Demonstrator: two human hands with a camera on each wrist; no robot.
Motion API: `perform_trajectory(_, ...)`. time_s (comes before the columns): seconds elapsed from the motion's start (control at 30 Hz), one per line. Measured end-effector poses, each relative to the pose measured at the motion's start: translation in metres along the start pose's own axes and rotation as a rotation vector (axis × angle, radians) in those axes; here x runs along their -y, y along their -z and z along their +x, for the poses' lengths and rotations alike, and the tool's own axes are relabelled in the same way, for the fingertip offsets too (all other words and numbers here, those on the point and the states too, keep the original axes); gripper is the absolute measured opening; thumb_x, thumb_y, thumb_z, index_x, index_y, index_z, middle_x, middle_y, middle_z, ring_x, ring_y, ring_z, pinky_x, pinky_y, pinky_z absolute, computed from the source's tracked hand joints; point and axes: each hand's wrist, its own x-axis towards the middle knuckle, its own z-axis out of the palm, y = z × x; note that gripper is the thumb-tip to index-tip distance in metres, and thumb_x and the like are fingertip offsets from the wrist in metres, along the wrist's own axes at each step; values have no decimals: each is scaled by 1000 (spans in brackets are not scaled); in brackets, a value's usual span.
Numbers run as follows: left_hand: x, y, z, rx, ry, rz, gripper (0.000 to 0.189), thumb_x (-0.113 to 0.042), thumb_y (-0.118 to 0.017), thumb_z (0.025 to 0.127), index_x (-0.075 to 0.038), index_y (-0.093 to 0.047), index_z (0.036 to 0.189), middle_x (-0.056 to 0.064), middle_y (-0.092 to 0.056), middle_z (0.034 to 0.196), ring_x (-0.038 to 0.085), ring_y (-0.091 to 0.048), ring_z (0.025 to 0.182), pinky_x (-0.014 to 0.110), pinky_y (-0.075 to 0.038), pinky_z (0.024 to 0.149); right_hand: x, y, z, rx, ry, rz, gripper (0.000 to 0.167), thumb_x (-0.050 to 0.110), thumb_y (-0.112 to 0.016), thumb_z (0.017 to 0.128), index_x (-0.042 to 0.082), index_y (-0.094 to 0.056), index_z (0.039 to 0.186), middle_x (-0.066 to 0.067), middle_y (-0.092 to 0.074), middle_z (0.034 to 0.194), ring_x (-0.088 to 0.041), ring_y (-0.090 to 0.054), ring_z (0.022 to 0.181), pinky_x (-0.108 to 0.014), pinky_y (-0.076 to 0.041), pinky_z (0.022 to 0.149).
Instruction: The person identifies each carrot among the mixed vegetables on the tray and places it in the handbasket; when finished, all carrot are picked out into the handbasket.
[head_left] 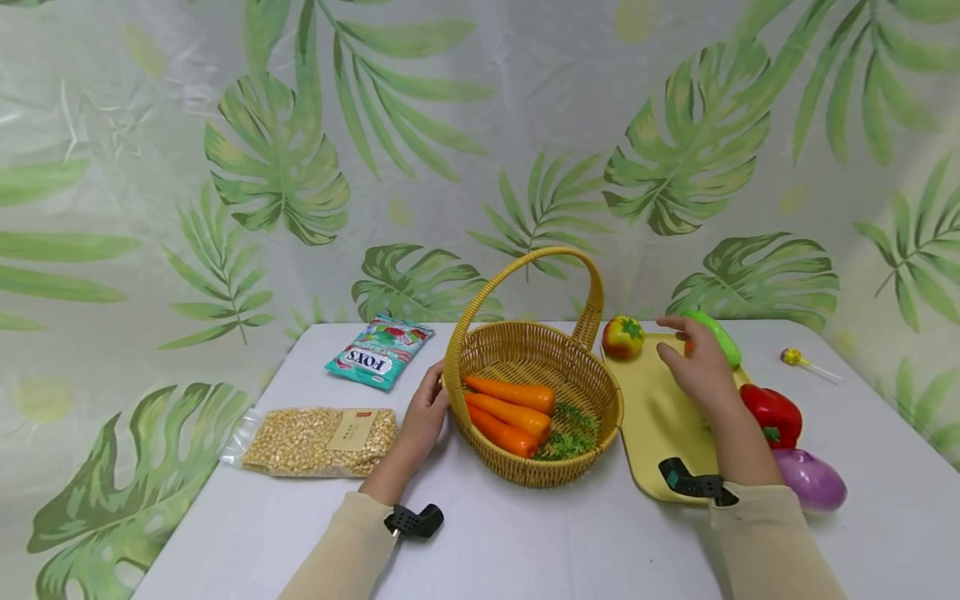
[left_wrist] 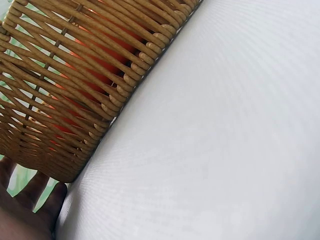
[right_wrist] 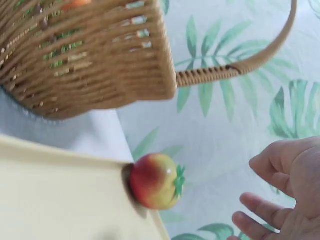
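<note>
My left hand (head_left: pixel 426 417) rests against the left side of a wicker basket (head_left: pixel 525 475), near the base of its handle. In the left wrist view its fingers (left_wrist: pixel 32 192) are spread at the basket's wall, their tips partly hidden. Three carrots (head_left: pixel 510 414) with leafy green tops (head_left: pixel 573 433) lie inside the basket. Over the far part of a yellow tray (head_left: pixel 652 417), my right hand (head_left: pixel 699 367) is raised with nothing in it, thumb and fingers apart. A red-and-yellow toy fruit (head_left: pixel 622 337) with a green calyx sits at the tray's far left corner.
Right of the tray lie a red bell pepper (head_left: pixel 772 415), a purple eggplant (head_left: pixel 813 481) and a lollipop (head_left: pixel 810 363). A green vegetable (head_left: pixel 718 337) lies behind my right hand. On the left are a Fox's candy bag (head_left: pixel 381 350) and a bag of yellow kernels (head_left: pixel 315 442).
</note>
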Motion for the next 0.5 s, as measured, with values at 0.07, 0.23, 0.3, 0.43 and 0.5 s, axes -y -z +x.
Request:
perform_trajectory(0.07, 0, 0, 0, 0, 0, 5, 47, -23, -48, 104, -21, -43, 150, 4, -40, 159, 25, -32, 151, 46, -28, 124, -4, 1, 0, 1, -19, -16, 47, 19, -51, 101, 2, -46, 145, -28, -37, 152, -50, -34, 138, -69, -31, 111)
perform_trajectory(0.23, 14, -1, 8, -14, 0, 6, 47, -23, -48, 104, -21, -43, 151, 5, -40, 159, 25, -30, 151, 47, -26, 125, -13, 3, 2, 14, -69, -16, 51, 21, -51, 101, 2, -42, 148, -31, -30, 156, -53, -27, 141, -71, -24, 113)
perform_trajectory(0.3, 23, -1, 13, -24, -4, 3, 47, -25, -48, 104, -23, -43, 150, 3, -40, 159, 24, -30, 151, 47, -25, 125, -16, 4, 2, 18, -91, -1, 53, 22, -50, 102, 2, -40, 150, -31, -26, 158, -53, -24, 143, -72, -22, 114)
perform_trajectory(0.43, 33, -2, 17, -37, -23, -1, 45, -29, -50, 103, -29, -45, 148, -2, -42, 158, 21, -32, 150, 47, -26, 125, -22, 5, 2, 18, -123, 4, 55, 23, -50, 101, 1, -38, 150, -32, -25, 159, -53, -22, 145, -71, -21, 115)
perform_trajectory(0.5, 34, -2, 17, -39, -35, 0, 44, -30, -50, 103, -31, -46, 147, -4, -43, 156, 20, -33, 150, 46, -27, 124, -25, 4, 3, 19, -135, -7, 55, 24, -50, 101, 0, -38, 150, -33, -25, 158, -53, -23, 145, -70, -22, 115)
